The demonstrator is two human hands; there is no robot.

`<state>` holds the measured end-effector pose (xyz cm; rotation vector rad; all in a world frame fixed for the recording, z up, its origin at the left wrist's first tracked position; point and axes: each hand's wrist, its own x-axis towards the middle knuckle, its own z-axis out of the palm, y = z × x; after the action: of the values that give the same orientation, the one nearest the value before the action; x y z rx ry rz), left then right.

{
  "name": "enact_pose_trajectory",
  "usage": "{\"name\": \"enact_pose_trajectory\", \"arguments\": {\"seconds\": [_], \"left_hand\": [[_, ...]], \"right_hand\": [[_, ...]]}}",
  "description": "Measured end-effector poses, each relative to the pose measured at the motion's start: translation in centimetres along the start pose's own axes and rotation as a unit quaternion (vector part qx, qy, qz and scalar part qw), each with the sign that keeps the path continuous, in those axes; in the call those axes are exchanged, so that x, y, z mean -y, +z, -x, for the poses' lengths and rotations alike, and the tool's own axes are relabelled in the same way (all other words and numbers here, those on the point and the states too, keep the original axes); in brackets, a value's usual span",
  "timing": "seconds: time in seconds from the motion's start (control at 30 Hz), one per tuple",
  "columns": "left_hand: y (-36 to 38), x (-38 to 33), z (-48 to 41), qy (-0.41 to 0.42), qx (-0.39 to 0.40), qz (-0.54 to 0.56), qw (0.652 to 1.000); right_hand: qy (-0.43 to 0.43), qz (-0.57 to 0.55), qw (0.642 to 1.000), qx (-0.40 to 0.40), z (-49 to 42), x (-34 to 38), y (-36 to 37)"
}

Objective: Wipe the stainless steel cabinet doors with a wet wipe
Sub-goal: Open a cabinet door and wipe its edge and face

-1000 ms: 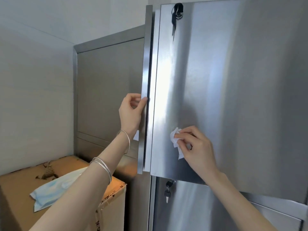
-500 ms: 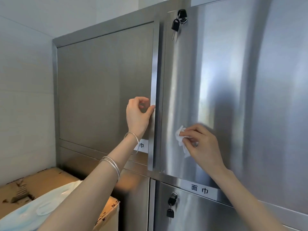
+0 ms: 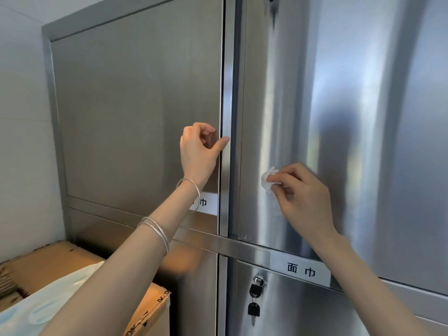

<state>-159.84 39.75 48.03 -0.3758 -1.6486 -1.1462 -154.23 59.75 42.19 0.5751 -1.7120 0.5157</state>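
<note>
The upper right stainless steel cabinet door (image 3: 363,93) fills the right half of the view and lies nearly flush with the upper left door (image 3: 133,105). My right hand (image 3: 303,197) pinches a crumpled white wet wipe (image 3: 268,177) and holds it against the lower left part of the right door. My left hand (image 3: 198,151) is at the door's vertical edge strip (image 3: 226,93). Its thumb touches the strip and its fingers are curled in front of the left door, holding nothing.
Below is a lower door with a lock and hanging keys (image 3: 254,294) and a white label (image 3: 300,270). A cardboard box (image 3: 48,263) with pale blue masks (image 3: 48,301) on it stands at the lower left, beside a tiled wall (image 3: 21,141).
The right door has swung from open to nearly shut, with my left hand following its edge. My fingers no longer hook behind the edge. My right hand stayed on the door with the wipe.
</note>
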Motion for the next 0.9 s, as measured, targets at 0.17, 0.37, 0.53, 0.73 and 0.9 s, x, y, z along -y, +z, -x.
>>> {"name": "enact_pose_trajectory", "arguments": {"seconds": [0.17, 0.37, 0.53, 0.73, 0.9], "left_hand": [[-1.2, 1.8, 4.7, 0.024, 0.078, -0.031, 0.996], [-2.9, 5.8, 14.6, -0.041, 0.151, -0.065, 0.986], [-2.6, 8.6, 20.4, -0.112, 0.174, -0.105, 0.973], [-1.1, 10.1, 23.9, -0.182, 0.177, -0.133, 0.958], [-0.2, 10.3, 24.8, -0.18, 0.16, -0.188, 0.952]], "right_hand": [[0.017, -0.013, 1.0, 0.013, 2.0, 0.3, 0.2], [0.099, -0.086, 0.987, 0.092, 7.0, 1.4, 0.5], [0.127, -0.104, 0.977, 0.134, 10.1, 1.7, 0.6], [0.131, -0.099, 0.976, 0.144, 11.3, 1.6, 0.3], [0.145, -0.101, 0.973, 0.146, 11.6, 1.7, -0.2]]}}
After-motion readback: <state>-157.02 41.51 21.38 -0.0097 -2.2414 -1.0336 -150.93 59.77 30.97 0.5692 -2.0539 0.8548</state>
